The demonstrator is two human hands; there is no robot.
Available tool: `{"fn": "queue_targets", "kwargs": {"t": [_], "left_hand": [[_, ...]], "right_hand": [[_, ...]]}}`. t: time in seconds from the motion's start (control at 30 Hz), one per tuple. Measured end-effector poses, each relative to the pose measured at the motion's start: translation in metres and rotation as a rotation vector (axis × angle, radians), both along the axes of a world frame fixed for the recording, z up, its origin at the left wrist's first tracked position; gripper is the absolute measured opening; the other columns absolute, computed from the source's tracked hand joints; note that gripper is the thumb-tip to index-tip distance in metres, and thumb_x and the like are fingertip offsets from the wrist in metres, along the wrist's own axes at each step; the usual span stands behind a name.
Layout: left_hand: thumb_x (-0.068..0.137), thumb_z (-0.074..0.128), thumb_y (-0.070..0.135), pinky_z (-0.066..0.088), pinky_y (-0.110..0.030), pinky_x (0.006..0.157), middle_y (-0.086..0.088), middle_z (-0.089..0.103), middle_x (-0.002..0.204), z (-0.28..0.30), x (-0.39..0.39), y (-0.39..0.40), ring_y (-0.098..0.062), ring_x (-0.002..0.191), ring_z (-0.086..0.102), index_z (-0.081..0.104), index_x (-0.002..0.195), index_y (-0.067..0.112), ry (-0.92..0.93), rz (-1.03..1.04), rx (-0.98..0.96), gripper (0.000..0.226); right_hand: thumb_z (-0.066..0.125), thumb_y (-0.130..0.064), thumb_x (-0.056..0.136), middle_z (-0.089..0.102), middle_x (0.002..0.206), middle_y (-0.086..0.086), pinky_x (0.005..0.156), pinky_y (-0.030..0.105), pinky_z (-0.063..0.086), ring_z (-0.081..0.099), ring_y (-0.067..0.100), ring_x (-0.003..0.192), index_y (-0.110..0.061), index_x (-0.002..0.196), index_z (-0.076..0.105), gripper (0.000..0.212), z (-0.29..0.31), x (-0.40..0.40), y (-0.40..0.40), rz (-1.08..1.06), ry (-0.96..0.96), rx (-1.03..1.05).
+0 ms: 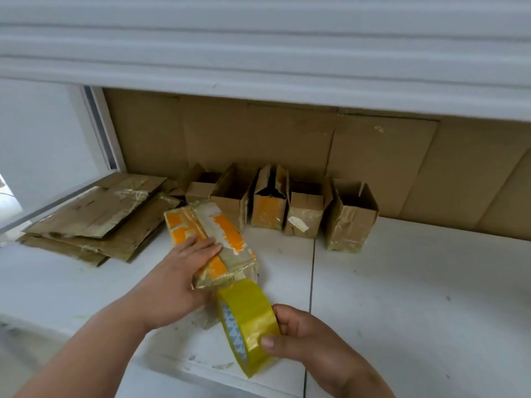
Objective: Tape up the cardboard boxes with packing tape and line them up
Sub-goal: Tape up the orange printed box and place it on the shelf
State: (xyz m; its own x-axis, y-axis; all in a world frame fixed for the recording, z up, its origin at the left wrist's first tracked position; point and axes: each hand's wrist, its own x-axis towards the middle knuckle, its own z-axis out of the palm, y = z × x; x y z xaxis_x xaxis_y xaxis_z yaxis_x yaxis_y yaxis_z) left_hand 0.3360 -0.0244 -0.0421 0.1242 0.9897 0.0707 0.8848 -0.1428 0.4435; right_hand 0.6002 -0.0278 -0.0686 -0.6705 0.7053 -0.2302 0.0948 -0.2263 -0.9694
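A closed cardboard box (227,239) with orange patches and old tape lies in the middle of the white table (402,282). My left hand (178,277) rests flat on its top near the front end, fingers straight. My right hand (301,337) grips a yellow packing tape roll (247,320) just in front of the box, and the roll's top touches the box's near end. Several open boxes (270,205) stand in a row along the back cardboard wall.
A stack of flattened cardboard sheets (97,219) lies at the back left of the table. Brown cardboard panels (373,156) line the back wall under a white shutter. A seam runs down the table to the right of the tape roll.
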Motion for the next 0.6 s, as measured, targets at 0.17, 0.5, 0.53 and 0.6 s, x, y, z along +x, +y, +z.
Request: {"fn": "queue_targets", "kwargs": {"t": [0.17,0.5,0.53,0.6], "left_hand": [[0.069,0.054,0.051,0.004,-0.036,0.122,0.026,0.003,0.154,0.006,0.005,-0.004,-0.005,0.145,-0.015,0.018,0.14,0.059,0.006,0.013,-0.072,0.08],[0.092,0.066,0.038,0.003,-0.039,0.124,0.014,0.001,0.163,0.004,0.007,-0.004,-0.017,0.151,-0.012,0.014,0.154,0.043,0.077,0.059,-0.021,0.082],[0.09,0.069,0.033,0.007,-0.039,0.123,0.009,0.008,0.164,0.0,0.009,-0.007,-0.019,0.152,-0.004,0.02,0.154,0.041,0.067,0.075,0.076,0.08],[0.08,0.08,0.018,0.025,-0.039,0.114,-0.004,0.039,0.152,-0.013,0.013,-0.017,-0.025,0.141,0.026,0.047,0.145,0.031,0.044,0.111,0.341,0.074]], "right_hand": [[0.069,-0.023,0.079,0.072,0.097,0.002,0.085,0.025,0.051,0.066,0.013,0.093,0.0,0.114,0.061,0.043,-0.003,0.0,-0.005,-0.004,-0.006,0.073],[0.064,-0.054,0.081,0.073,0.097,0.001,0.086,0.029,0.048,0.065,0.007,0.088,-0.026,0.098,0.068,0.033,0.0,0.006,-0.024,-0.131,-0.171,0.221],[0.063,-0.051,0.086,0.073,0.095,-0.003,0.084,0.026,0.048,0.064,0.005,0.087,-0.027,0.099,0.068,0.028,0.002,0.005,-0.025,-0.142,-0.179,0.226],[0.061,-0.046,0.09,0.072,0.089,-0.01,0.081,0.023,0.047,0.063,0.002,0.085,-0.027,0.097,0.068,0.022,0.005,0.003,-0.028,-0.148,-0.171,0.228]]}}
